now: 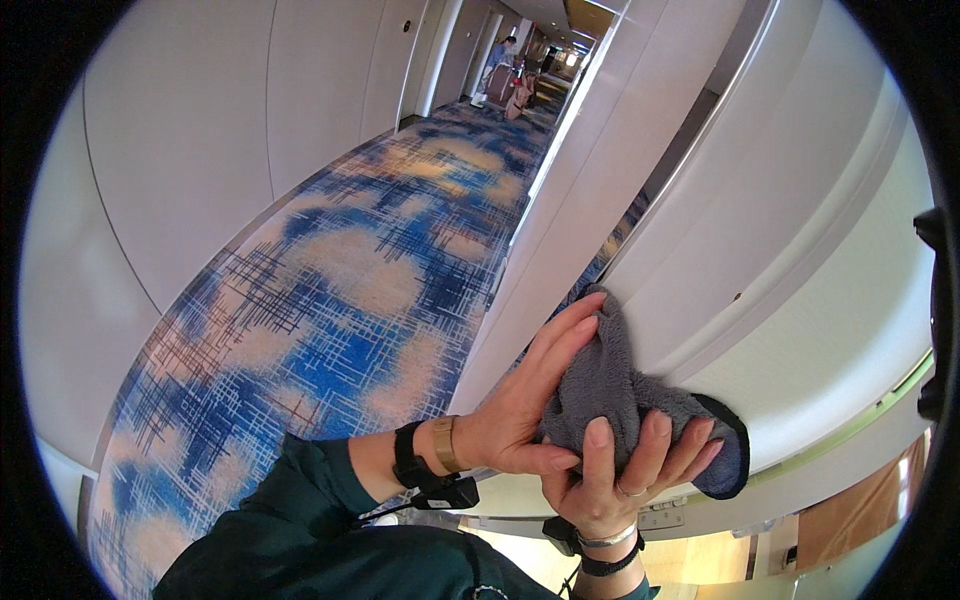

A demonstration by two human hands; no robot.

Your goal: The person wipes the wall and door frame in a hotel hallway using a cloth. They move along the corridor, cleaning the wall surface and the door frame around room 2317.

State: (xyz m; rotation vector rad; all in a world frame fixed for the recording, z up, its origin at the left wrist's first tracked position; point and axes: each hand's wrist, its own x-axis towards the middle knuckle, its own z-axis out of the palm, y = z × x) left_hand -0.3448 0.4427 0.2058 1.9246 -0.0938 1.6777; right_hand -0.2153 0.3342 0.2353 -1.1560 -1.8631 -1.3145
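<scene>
A grey microfibre cloth (611, 382) with a dark trimmed edge is bunched between my two hands. My left hand (517, 409) comes in from the left, its fingers lying along the cloth's upper part. From below, my right hand (622, 461) grips the lower folds with fingers spread across them. The cloth lies against the edge of a white door or panel (750, 262), next to a pale frame post (577, 195). How firmly it presses there cannot be seen. One end of the cloth hangs out to the right of my right hand.
Patterned blue and beige carpet (352, 300) runs down a corridor beside a pale wall (202, 97). Far along it, a person (499, 56) stands by a cart (501, 82). A metal hinge (661, 516) sits below the panel, above a light wood-toned floor (697, 559).
</scene>
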